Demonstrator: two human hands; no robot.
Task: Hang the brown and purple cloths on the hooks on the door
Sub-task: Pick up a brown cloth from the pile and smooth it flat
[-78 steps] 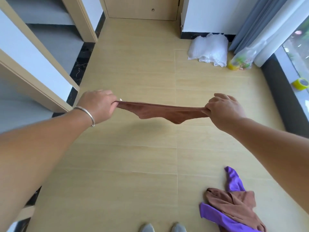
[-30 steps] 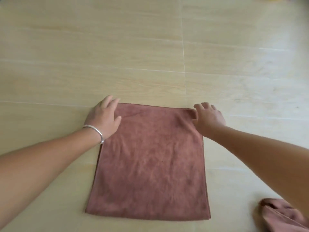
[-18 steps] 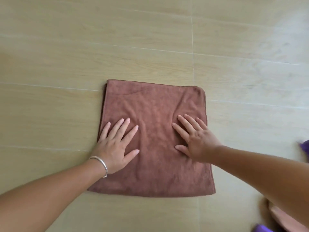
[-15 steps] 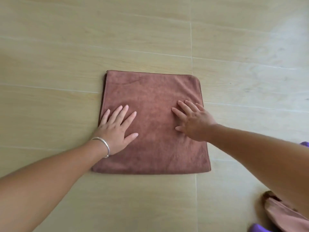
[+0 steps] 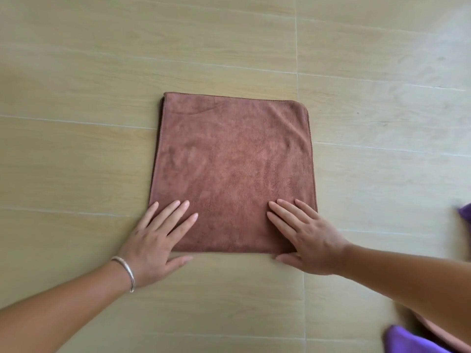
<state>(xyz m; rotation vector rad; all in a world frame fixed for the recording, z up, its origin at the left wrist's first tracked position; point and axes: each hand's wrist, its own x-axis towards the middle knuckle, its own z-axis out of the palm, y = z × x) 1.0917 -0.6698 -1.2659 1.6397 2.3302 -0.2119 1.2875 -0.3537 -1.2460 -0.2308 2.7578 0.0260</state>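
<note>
A brown cloth [image 5: 233, 171] is seen spread flat on the floor [image 5: 76, 149], roughly square, with a second layer showing along its left edge. Both hands are laid palm down with fingers spread, and nothing is gripped by either. The left hand [image 5: 155, 243] is placed on the cloth's near left corner, its fingers on the fabric and its thumb on the floor just past the near edge. A bracelet [image 5: 126, 272] is worn on the left wrist. The right hand [image 5: 305, 235] is placed on the near right corner in the same way, with its thumb on the floor. At the lower right edge of the view, a purple cloth [image 5: 407, 341] is seen lying against another brownish piece of fabric [image 5: 443, 332], both partly cut off. A further bit of purple [image 5: 465, 212] is visible at the right edge.
</note>
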